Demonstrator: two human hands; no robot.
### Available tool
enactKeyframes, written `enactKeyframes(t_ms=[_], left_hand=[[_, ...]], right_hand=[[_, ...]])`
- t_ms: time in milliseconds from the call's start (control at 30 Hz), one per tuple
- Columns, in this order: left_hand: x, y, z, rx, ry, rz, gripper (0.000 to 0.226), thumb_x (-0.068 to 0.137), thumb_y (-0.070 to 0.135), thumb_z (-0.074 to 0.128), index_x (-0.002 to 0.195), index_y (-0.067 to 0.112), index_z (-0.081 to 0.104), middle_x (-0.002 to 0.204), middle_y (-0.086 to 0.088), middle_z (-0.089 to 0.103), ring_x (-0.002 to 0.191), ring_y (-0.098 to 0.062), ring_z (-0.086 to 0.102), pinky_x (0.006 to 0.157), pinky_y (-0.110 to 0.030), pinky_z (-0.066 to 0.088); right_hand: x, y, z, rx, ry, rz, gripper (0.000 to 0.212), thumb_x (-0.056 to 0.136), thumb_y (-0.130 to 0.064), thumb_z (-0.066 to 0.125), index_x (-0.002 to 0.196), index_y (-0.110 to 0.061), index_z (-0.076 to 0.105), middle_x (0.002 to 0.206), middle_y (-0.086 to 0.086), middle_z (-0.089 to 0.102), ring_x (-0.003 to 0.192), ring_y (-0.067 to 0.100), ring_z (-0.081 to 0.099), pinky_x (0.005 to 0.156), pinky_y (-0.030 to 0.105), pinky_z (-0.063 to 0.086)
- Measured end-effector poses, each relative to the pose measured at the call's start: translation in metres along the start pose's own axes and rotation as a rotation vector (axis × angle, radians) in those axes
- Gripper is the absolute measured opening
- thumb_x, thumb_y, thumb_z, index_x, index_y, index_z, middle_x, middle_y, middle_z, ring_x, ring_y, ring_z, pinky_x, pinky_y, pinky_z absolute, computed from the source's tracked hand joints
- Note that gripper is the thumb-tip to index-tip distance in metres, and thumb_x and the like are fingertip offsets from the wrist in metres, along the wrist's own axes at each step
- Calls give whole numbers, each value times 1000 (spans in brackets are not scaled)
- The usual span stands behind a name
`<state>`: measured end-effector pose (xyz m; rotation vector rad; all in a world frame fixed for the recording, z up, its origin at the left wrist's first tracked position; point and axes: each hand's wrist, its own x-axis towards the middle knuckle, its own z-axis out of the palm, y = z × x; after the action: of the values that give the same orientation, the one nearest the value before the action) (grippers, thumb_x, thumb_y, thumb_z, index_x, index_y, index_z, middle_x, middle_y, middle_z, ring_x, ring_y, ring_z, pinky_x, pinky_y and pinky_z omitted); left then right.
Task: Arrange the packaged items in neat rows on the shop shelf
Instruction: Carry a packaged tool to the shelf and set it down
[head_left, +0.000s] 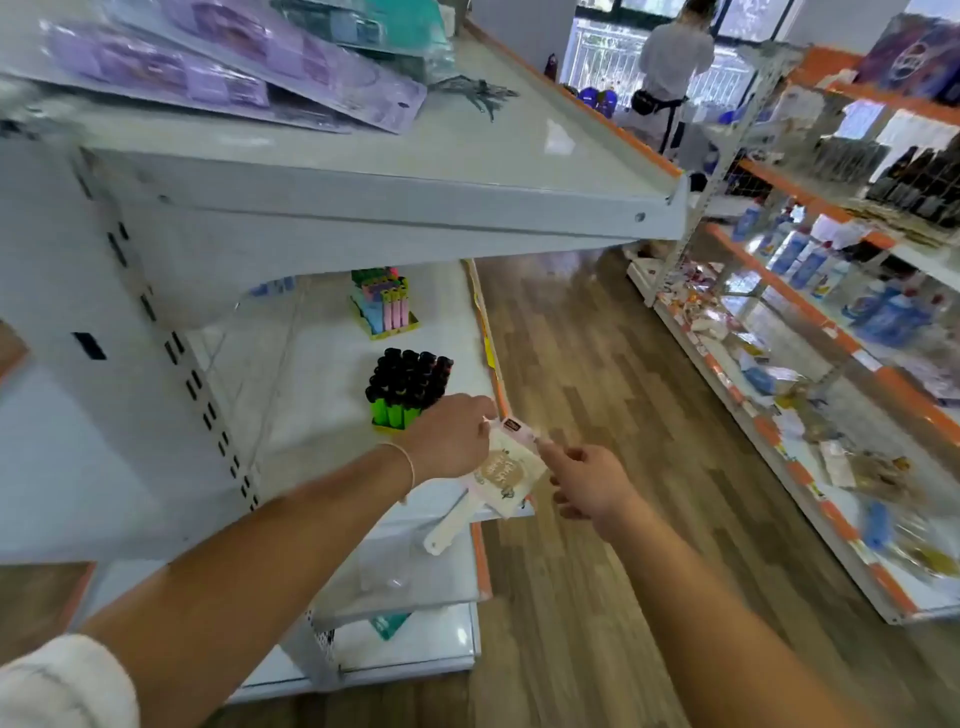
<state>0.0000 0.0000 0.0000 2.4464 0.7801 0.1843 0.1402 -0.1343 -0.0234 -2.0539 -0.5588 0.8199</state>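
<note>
Shop shelf (322, 374): left hand (447, 436) grips packaged fan (501, 470), right hand (587, 480) pinches its 1 o'clock corner. Mid-placement; next, set beside lighters (408, 384) at 11 o'clock.

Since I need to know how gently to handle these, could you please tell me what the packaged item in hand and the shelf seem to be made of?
Packaged item: seemingly printed card in glossy clear plastic, with a smooth cream plastic-looking handle. Shelf: apparently painted metal, glossy white, with slotted uprights.
</note>
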Motion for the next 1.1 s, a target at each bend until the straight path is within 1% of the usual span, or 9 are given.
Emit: enactKeyframes(t_ms=[67, 167, 267, 433, 567, 667, 800, 967, 1100], left_hand=[[1, -8, 0, 24, 14, -8, 33, 97, 17, 40, 126, 11, 56, 122, -10, 59, 109, -25, 56, 92, -38, 47], [2, -11, 1, 79, 4, -29, 29, 95, 15, 41, 115, 7, 60, 111, -12, 63, 96, -26, 60, 84, -41, 51], [6, -8, 0, 103, 8, -40, 27, 92, 15, 42, 110, 9, 61, 105, -9, 64, 90, -25, 60, 79, -42, 53], [15, 4, 3, 149, -7, -18, 24, 91, 15, 40, 103, 12, 60, 101, -6, 61, 88, -24, 56, 76, -38, 51], [30, 26, 6, 115, 16, 3, 18, 84, 14, 42, 87, 16, 60, 94, -2, 63, 84, -23, 59, 74, -39, 54], [43, 54, 12, 87, 66, 21, 14, 84, 14, 45, 83, 16, 59, 89, -3, 64, 81, -24, 58, 68, -34, 49], [69, 102, 28, 121, 72, 41, 16, 91, 24, 43, 86, 17, 56, 90, -4, 63, 84, -24, 58, 64, -33, 43], [108, 184, 65, -9, -87, -26, 31, 97, 38, 40, 104, 14, 58, 102, -5, 64, 90, -23, 60, 74, -33, 49], [142, 257, 102, -164, -193, -81, 34, 95, 37, 41, 99, 9, 58, 95, -8, 67, 85, -26, 66, 69, -36, 53]], right_hand=[[-6, -2, 8, -83, -10, 30, 43, 80, -50, 69, 74, -8, 61, 66, 4, 57, 57, 19, 51, 50, 26, 47], [-10, 0, 15, -124, -17, 51, 39, 78, -43, 74, 78, -4, 68, 62, 4, 60, 49, 16, 48, 47, 25, 42], [-6, -1, 15, -104, 8, 86, 25, 83, -26, 71, 66, -11, 61, 59, 3, 56, 45, 14, 43, 44, 25, 35], [-4, 3, 12, 173, -47, 204, 10, 87, -7, 62, 78, -4, 61, 68, 12, 58, 50, 16, 44, 45, 25, 32], [0, 4, -11, 240, -43, 197, 17, 94, -3, 51, 79, -2, 59, 72, 16, 60, 55, 20, 50, 50, 28, 36], [6, 9, -43, 269, -33, 170, 22, 96, -7, 50, 75, -6, 56, 69, 12, 61, 54, 19, 52, 50, 27, 38], [17, 22, -102, 256, -1, 128, 20, 98, -14, 51, 85, -3, 61, 80, 17, 66, 61, 23, 54, 55, 33, 42], [27, 41, -202, 259, 64, 109, 21, 99, -17, 50, 97, -2, 64, 98, 19, 71, 77, 26, 62, 68, 37, 50], [34, 61, -288, 265, 128, 104, 21, 99, -19, 50, 101, -4, 63, 98, 16, 72, 70, 19, 62, 59, 30, 48]])
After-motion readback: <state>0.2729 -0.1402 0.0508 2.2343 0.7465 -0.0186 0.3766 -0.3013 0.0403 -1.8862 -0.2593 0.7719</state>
